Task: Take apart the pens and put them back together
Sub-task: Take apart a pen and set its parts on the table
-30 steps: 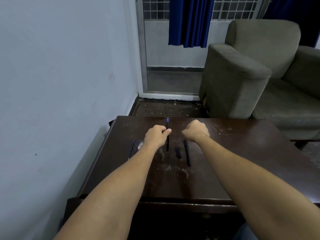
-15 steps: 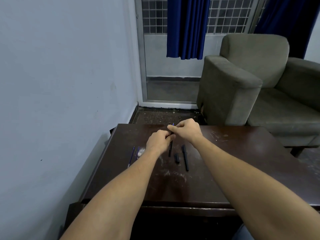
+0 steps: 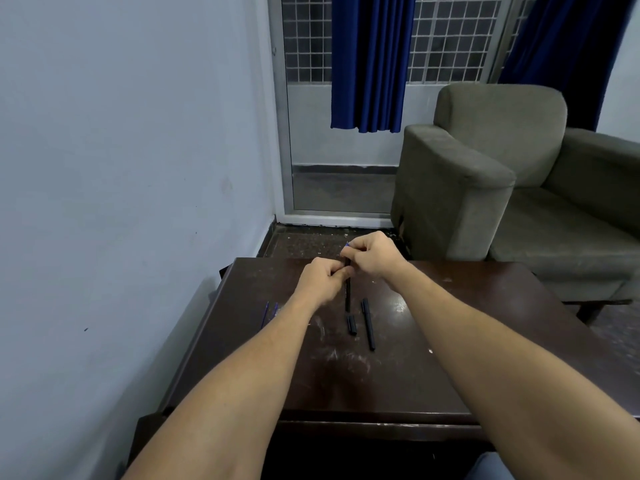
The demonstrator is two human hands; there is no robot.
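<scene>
Right, the black pen barrel is off the desk, held nearly end-on to me with its near end hanging low over the desktop. Left hand has its grip closed around the barrel's middle. Right hand is pinched on the far end, where a bit of blue shows, probably the refill tip or an end plug; too small to tell.

Loose on the desk just beside the held barrel: a short black cap and a longer black pen piece, lying roughly parallel, apart from each other. Two thin blue refills sit to the left, partly hidden behind my left forearm.

My read: mid-step on that far end, pulling it out or seating it; I can't say which.

Risks from here:
- Right pinch is on a very small part, so a slip could send it off the far desk edge onto the floor.
- The near end of the barrel hangs right above the cap, and a dip could knock it rolling.
- My left forearm hovers near the refills and could sweep them off the left edge.
</scene>
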